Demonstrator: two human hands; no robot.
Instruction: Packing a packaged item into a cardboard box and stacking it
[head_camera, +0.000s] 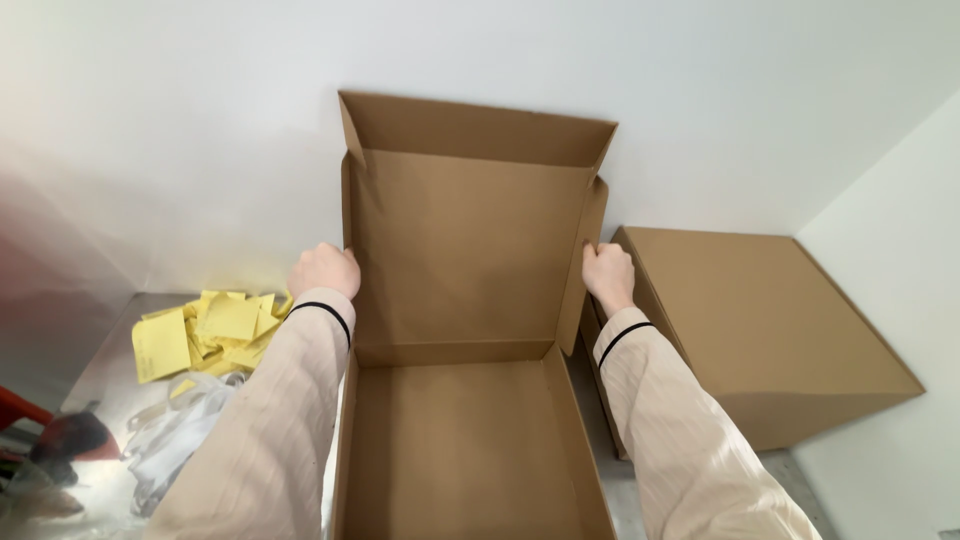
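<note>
Head view: open cardboard box (460, 300) sits mid-frame on a grey metal table (110, 370), lid standing upright against the white wall (200, 130). Left hand (323, 270) is curled around the lid's left edge, fingers hidden behind the board. Right hand (608, 274) pinches the lid's right side flap (583, 265), fingertips closed on the cardboard. Both hands hold the lid; both arms in pale beige sleeves (280, 430) with a thin dark band at each cuff. Box tray is near the person, between the forearms. Just right of it, a second closed cardboard box (770, 330) stands, close beside. Left of it, a heap of yellow envelopes (205, 335), with white plastic bags (180, 430) in front of the heap. Something red (20, 410) at the far left edge, blurred, cannot tell what.
</note>
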